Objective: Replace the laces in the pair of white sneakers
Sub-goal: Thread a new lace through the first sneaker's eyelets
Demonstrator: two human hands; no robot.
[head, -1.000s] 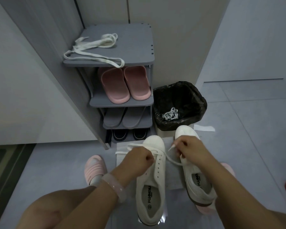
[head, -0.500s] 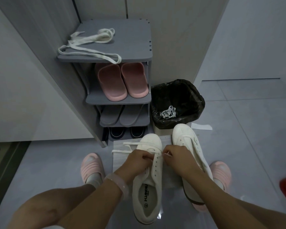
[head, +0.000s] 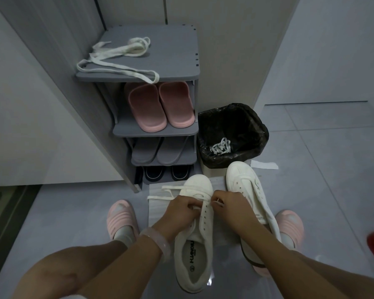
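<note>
Left hand and right hand each pinched the lace over the left sneaker; bare floor lay rightward.

Home entryway. Evidence: grey tiered shoe rack at 12 o'clock, tucked between plain grey wall panels. Pink slippers on its second shelf, grey slippers below, dark shoes at the bottom. Small bin with black liner at 1 o'clock beside the rack. Grey tiled floor. Person's own feet in pink house slippers at 7 and 4 o'clock.
</note>
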